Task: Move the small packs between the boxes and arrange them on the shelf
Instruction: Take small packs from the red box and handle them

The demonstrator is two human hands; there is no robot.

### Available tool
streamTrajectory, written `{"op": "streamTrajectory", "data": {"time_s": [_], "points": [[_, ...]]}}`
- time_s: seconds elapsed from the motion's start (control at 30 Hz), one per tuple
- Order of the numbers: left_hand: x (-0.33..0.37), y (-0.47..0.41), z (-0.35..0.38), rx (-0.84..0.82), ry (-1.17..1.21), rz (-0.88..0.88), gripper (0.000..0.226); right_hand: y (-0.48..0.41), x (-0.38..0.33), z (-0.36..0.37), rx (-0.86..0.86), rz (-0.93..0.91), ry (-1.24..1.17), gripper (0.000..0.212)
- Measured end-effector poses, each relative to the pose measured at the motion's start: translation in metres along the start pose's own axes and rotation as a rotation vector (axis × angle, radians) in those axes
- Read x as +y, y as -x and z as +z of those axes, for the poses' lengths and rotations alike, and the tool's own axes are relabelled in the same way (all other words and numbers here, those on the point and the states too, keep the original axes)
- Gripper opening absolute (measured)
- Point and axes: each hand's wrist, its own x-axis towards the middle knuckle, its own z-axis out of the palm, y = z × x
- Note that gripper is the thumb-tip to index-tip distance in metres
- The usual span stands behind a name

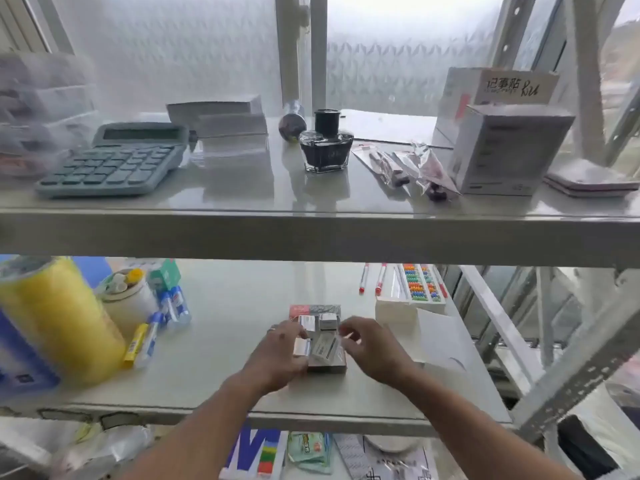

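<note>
Small packs (320, 336) clustered on shallow box (327, 365), mid lower shelf (221, 341), directly between both hands. Left hand (277, 358) pinching one pack (302, 347) at box's left edge. Right hand (372, 348) just right, fingers curled, grip unclear.

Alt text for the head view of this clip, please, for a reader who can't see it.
Both hands, left hand and right hand, handle small packs in a low box on the lower shelf. The upper shelf holds a calculator and an ink bottle.
</note>
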Motion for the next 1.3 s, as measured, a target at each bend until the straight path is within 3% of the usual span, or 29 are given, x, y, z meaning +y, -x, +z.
{"op": "streamTrajectory", "data": {"time_s": [0.2,0.43,0.57,0.73,1.0,1.3], "points": [[-0.011,-0.023,-0.001,-0.214,-0.086,-0.073,0.037,-0.065,0.016,0.016,-0.139,0.132,0.143,0.037],[-0.022,-0.033,-0.001,-0.255,-0.085,-0.032,0.030,-0.087,0.034,0.036,-0.262,0.166,0.206,0.029],[-0.026,-0.035,-0.003,-0.269,-0.103,-0.017,0.029,-0.092,0.041,0.039,-0.218,0.168,0.169,0.020],[-0.017,-0.035,-0.012,-0.254,-0.060,-0.018,0.027,-0.084,0.042,0.030,-0.193,0.131,0.092,0.025],[0.074,-0.067,0.006,-0.112,0.090,0.110,0.035,-0.035,0.093,-0.071,0.014,0.145,0.050,0.024],[0.130,-0.100,0.067,-0.054,-0.135,0.080,0.047,-0.032,0.134,-0.066,0.027,0.197,0.226,0.018]]}}
